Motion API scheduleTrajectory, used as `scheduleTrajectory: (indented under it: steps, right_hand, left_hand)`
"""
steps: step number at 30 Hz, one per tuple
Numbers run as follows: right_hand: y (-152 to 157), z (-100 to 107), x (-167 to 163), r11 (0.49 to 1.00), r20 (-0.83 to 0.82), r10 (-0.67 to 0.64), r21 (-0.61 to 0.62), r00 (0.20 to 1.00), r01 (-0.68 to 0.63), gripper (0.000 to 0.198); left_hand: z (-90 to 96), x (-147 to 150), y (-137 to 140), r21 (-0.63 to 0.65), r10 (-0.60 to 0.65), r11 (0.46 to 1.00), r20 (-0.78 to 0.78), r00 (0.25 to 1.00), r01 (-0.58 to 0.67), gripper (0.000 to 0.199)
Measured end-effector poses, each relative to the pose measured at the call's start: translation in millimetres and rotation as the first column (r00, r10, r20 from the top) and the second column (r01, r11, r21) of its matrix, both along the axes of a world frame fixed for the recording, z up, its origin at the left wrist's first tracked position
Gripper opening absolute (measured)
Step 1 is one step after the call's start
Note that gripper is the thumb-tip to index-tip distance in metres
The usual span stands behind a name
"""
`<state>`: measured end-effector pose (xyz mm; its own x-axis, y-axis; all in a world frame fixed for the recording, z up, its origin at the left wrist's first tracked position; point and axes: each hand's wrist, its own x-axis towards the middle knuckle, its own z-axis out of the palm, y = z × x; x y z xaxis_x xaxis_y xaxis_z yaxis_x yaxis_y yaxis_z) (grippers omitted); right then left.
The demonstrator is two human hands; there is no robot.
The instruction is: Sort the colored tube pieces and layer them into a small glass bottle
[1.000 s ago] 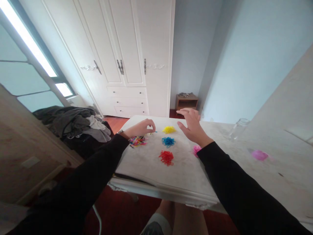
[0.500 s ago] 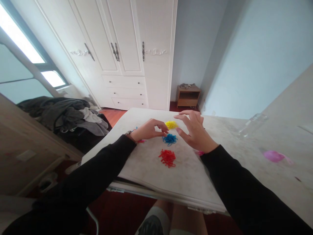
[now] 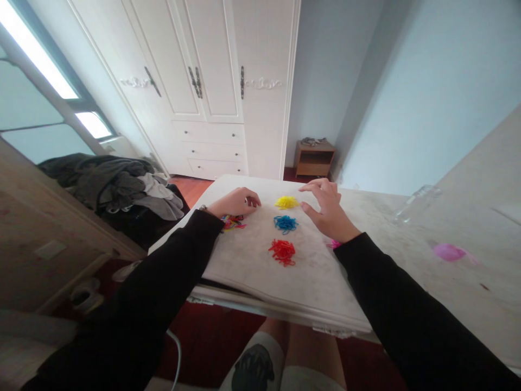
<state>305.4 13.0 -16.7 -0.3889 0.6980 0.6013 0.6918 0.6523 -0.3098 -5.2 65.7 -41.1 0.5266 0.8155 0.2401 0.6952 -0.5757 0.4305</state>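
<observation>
Small piles of rubber bands lie on a white tabletop (image 3: 252, 266). Yellow bands (image 3: 287, 202) are at the back, blue bands (image 3: 285, 224) in the middle and red bands (image 3: 283, 252) nearest me. My left hand (image 3: 236, 202) hovers just behind a mixed-colour pile (image 3: 233, 223), fingers loosely bent and apart, with nothing visible in them. Part of that pile is hidden by my wrist. To the right of the yellow bands is my right hand (image 3: 325, 209), thumb and fingers spread, holding nothing. Some pink bands (image 3: 334, 244) show beside my right wrist, partly covered.
A clear plastic bottle-like container (image 3: 417, 203) and a pink balloon-like item (image 3: 450, 251) lie on the surface to the right. Clothes (image 3: 118, 184) are heaped at the left. A white wardrobe (image 3: 264, 130) and a small wooden cabinet (image 3: 314, 159) stand behind the table.
My left hand has moved left, away from the blue bands to the mixed pile. My right hand stays near the yellow bands, fingers still spread. The view has shifted slightly.
</observation>
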Motion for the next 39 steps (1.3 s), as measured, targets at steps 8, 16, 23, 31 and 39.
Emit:
scheduleTrajectory:
  steps: [8, 16, 23, 31, 39]
  right_hand:
    - [-0.4, -2.0, -2.5, 0.999, 0.022, 0.054, -0.009, 0.998, -0.053, 0.025]
    - [-6.0, -1.8, -8.3, 0.975, 0.079, 0.193, -0.125, 0.978, -0.182, 0.017]
    - [-13.5, -2.4, -16.5, 0.921, 0.141, 0.337, -0.254, 0.931, -0.295, 0.029]
    - [-13.1, -5.3, -17.1, 0.912, 0.169, 0.347, -0.290, 0.922, -0.290, 0.030]
    - [-12.8, -4.9, -16.9, 0.912, 0.178, 0.360, -0.275, 0.916, -0.305, 0.027]
  left_hand:
    - [0.7, 10.6, -2.8, 0.004, 0.040, 0.999, 0.219, 0.975, -0.042, 0.016]
    - [-0.3, 37.3, -18.2, -0.036, -0.066, 0.995, 0.488, 0.870, 0.096, 0.023]
    - [-2.2, 53.1, -25.7, -0.030, -0.145, 0.982, 0.517, 0.844, 0.187, 0.028]
    - [-2.5, 53.4, -25.6, -0.045, -0.156, 0.977, 0.515, 0.843, 0.209, 0.032]
    - [-3.1, 52.9, -25.3, -0.046, -0.157, 0.977, 0.514, 0.843, 0.210, 0.031]
